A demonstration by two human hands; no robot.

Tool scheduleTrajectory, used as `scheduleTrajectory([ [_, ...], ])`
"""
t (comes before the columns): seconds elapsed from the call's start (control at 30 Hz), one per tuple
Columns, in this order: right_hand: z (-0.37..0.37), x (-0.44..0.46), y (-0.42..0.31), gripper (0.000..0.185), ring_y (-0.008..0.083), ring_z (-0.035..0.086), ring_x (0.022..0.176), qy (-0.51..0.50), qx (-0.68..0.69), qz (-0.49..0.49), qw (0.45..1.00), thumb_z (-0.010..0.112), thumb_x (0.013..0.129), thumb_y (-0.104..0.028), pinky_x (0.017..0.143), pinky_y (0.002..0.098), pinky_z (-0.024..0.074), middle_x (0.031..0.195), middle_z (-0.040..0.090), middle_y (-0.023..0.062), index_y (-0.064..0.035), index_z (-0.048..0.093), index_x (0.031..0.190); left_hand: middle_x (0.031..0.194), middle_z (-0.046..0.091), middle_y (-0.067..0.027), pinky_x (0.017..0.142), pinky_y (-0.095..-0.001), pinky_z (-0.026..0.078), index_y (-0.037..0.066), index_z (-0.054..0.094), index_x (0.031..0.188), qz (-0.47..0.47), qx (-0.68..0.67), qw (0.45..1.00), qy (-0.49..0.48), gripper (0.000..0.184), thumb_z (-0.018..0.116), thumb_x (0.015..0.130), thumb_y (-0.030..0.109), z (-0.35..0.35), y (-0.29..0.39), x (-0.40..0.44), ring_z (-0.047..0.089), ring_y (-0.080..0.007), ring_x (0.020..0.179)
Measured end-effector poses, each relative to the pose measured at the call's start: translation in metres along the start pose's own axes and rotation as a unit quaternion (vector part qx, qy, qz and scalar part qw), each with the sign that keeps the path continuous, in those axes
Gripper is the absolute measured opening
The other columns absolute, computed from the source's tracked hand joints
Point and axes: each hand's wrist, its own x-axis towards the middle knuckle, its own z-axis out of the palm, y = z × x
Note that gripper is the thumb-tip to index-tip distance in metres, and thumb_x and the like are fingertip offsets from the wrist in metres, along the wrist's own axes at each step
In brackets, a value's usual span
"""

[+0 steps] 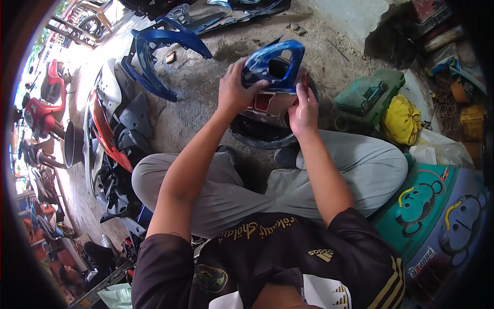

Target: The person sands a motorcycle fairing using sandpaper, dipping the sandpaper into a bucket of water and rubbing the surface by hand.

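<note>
A blue plastic fairing piece (294, 64) with a hole through it and whitish, scuffed patches is held up in front of me. My left hand (235, 88) grips its left side, thumb across the near face. At its lower right edge, my right hand (302, 112) has its fingers closed on the piece; part of that grip is hidden. Just below is a brownish object with red-edged panels (275, 105), whose kind I cannot make out. It sits over a round black basin (257, 140) between my crossed legs.
Another blue fairing (146, 69) lies on the concrete floor ahead. Several loose motorcycle panels (108, 139) are piled at left. To the right are a green tool case (368, 92), a yellow bundle (400, 119) and green-purple packages (427, 206).
</note>
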Motion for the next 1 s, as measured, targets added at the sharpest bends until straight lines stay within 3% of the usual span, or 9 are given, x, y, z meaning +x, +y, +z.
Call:
scheduleTrajectory([
  [0.07, 0.019, -0.008, -0.023, 0.05, 0.0258, 0.06, 0.14, -0.043, 0.035, 0.017, 0.998, 0.063, 0.113, -0.022, 0.12, 0.0479, 0.0463, 0.152, 0.062, 0.009, -0.0109, 0.05, 0.159, 0.124, 0.074, -0.0166, 0.097, -0.0471, 0.058, 0.013, 0.064, 0.149, 0.016, 0.041, 0.999, -0.009, 0.085, 0.096, 0.077, 0.046, -0.028, 0.039, 0.023, 0.074, -0.0378, 0.112],
  [0.3, 0.069, -0.026, -0.061, 0.054, 0.0279, 0.058, 0.141, -0.052, 0.174, -0.016, 0.983, 0.059, 0.113, -0.013, 0.119, 0.0499, 0.0475, 0.153, 0.059, 0.0074, -0.0143, 0.041, 0.164, 0.127, 0.076, -0.015, 0.091, -0.0433, 0.061, 0.019, 0.068, 0.149, 0.205, 0.086, 0.974, 0.036, 0.079, 0.096, 0.078, 0.043, -0.1, 0.123, 0.058, 0.078, -0.0324, 0.104],
  [0.47, 0.067, -0.021, -0.071, 0.042, 0.0322, 0.057, 0.142, 0.045, 0.205, 0.011, 0.978, 0.055, 0.116, -0.026, 0.124, 0.0587, 0.0428, 0.153, 0.061, 0.0142, -0.0095, 0.053, 0.154, 0.142, 0.069, -0.0168, 0.119, -0.0559, 0.042, 0.016, 0.064, 0.153, 0.082, 0.239, 0.966, 0.044, 0.087, 0.09, 0.082, 0.058, -0.121, 0.126, 0.049, 0.059, -0.0396, 0.141],
  [0.57, 0.054, -0.013, -0.076, 0.042, 0.033, 0.059, 0.14, 0.053, 0.211, 0.026, 0.976, 0.055, 0.116, -0.028, 0.124, 0.0595, 0.0431, 0.152, 0.062, 0.0152, -0.009, 0.054, 0.153, 0.142, 0.069, -0.0147, 0.116, -0.0499, 0.045, 0.013, 0.062, 0.153, 0.013, 0.126, 0.981, 0.147, 0.088, 0.089, 0.084, 0.061, -0.092, 0.06, 0.046, 0.062, -0.0361, 0.137],
  [0.6, 0.052, -0.011, -0.078, 0.042, 0.0332, 0.059, 0.14, 0.06, 0.208, 0.025, 0.976, 0.055, 0.117, -0.029, 0.123, 0.0596, 0.0432, 0.151, 0.062, 0.0155, -0.0088, 0.054, 0.153, 0.142, 0.069, -0.0152, 0.117, -0.0471, 0.045, 0.007, 0.061, 0.152, -0.083, -0.096, 0.989, 0.073, 0.088, 0.089, 0.086, 0.058, -0.079, 0.036, 0.041, 0.062, -0.0324, 0.137],
  [0.63, 0.049, -0.008, -0.079, 0.042, 0.0334, 0.06, 0.139, 0.068, 0.203, 0.024, 0.976, 0.055, 0.117, -0.03, 0.123, 0.0598, 0.0433, 0.151, 0.063, 0.0158, -0.0087, 0.054, 0.153, 0.142, 0.068, -0.0157, 0.117, -0.0443, 0.046, 0.0, 0.059, 0.151, -0.175, -0.311, 0.934, -0.006, 0.088, 0.089, 0.089, 0.055, -0.071, 0.017, 0.035, 0.061, -0.0287, 0.138],
  [0.7, 0.04, 0.002, -0.074, 0.042, 0.0339, 0.06, 0.138, 0.073, 0.217, 0.02, 0.973, 0.055, 0.116, -0.03, 0.122, 0.0591, 0.0445, 0.15, 0.063, 0.0161, -0.0085, 0.055, 0.153, 0.141, 0.07, -0.0146, 0.112, -0.0375, 0.049, -0.007, 0.059, 0.147, -0.249, -0.329, 0.899, -0.145, 0.083, 0.089, 0.092, 0.047, -0.075, 0.013, 0.025, 0.062, -0.0221, 0.133],
  [0.87, 0.031, 0.009, -0.086, 0.041, 0.0321, 0.061, 0.136, 0.092, 0.218, 0.073, 0.969, 0.049, 0.118, -0.026, 0.122, 0.0545, 0.0456, 0.15, 0.062, 0.0163, -0.0049, 0.051, 0.154, 0.116, 0.08, -0.0184, 0.102, -0.0394, 0.056, -0.004, 0.072, 0.131, -0.196, -0.161, 0.962, -0.099, 0.071, 0.085, 0.092, 0.054, -0.084, 0.041, 0.022, 0.076, -0.0262, 0.109],
  [1.0, 0.02, 0.024, -0.065, 0.039, 0.0326, 0.061, 0.137, 0.127, 0.178, 0.112, 0.969, 0.047, 0.118, -0.023, 0.121, 0.0522, 0.0471, 0.149, 0.062, 0.0166, -0.0032, 0.052, 0.152, 0.115, 0.081, -0.0214, 0.1, -0.0416, 0.057, 0.0, 0.076, 0.128, -0.211, -0.044, 0.975, -0.053, 0.07, 0.085, 0.089, 0.057, -0.095, 0.084, -0.002, 0.079, -0.0304, 0.109],
])
